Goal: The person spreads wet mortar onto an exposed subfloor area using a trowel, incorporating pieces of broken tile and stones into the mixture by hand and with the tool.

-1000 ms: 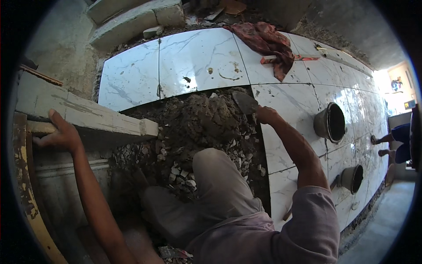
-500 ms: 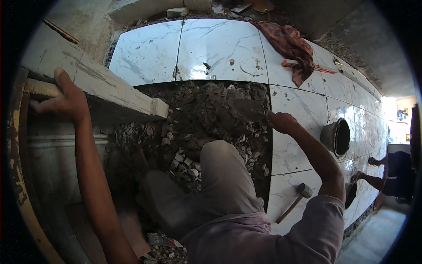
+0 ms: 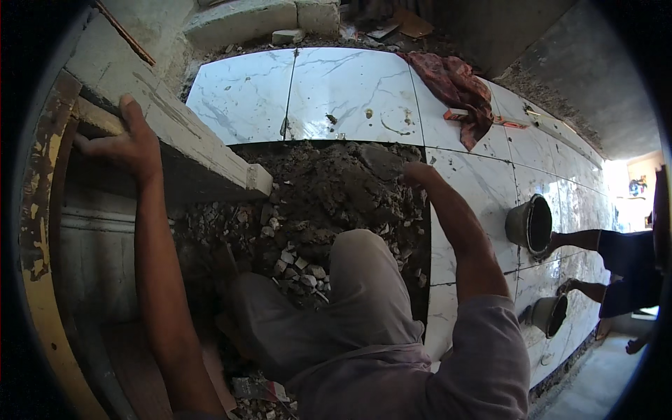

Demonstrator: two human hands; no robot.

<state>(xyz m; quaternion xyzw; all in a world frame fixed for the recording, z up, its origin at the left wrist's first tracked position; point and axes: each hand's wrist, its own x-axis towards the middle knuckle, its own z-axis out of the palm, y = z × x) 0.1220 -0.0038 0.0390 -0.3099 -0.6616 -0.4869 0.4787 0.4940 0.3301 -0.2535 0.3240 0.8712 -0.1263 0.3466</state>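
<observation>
White marbled tile floor (image 3: 483,189) runs along two sides of a dark mortar patch (image 3: 315,183), with a chunky concrete ledge (image 3: 171,115) over on the left. Left hand (image 3: 133,145) is braced on that ledge, thumb spread from the fingers. Right hand (image 3: 418,175) is curled tight round a trowel (image 3: 383,162), muddy blade down at the mortar's far right corner.

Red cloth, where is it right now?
In the head view, the cloth lies at upper right on the white tiles, draped across the red level, beyond the right hand.

Trowel (image 3: 383,162) partly hidden by right hand (image 3: 418,174); co-worker (image 3: 621,250) cropped.
</observation>
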